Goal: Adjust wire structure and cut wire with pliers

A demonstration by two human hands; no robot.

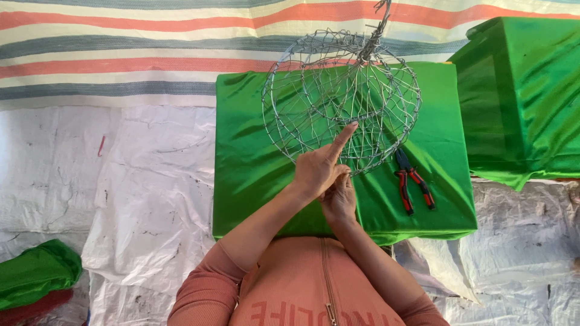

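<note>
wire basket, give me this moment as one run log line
left hand: on wire basket lower rim, forefinger out | right hand: under left, at rim | basket: hanging over green-covered table | pliers: on table, untouched

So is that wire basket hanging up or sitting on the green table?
Hanging: the wire basket dangles from a twisted wire at its top, above the green table, while both hands work its lower rim.

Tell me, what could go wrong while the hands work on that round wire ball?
1. The wire basket has twisted wire ends at the top, and both bare hands, the left hand and the right hand, are at its lower rim, so a finger could get pricked.
2. The red-handled pliers lie on the slippery-looking green cloth near the basket and might get knocked off.
</note>
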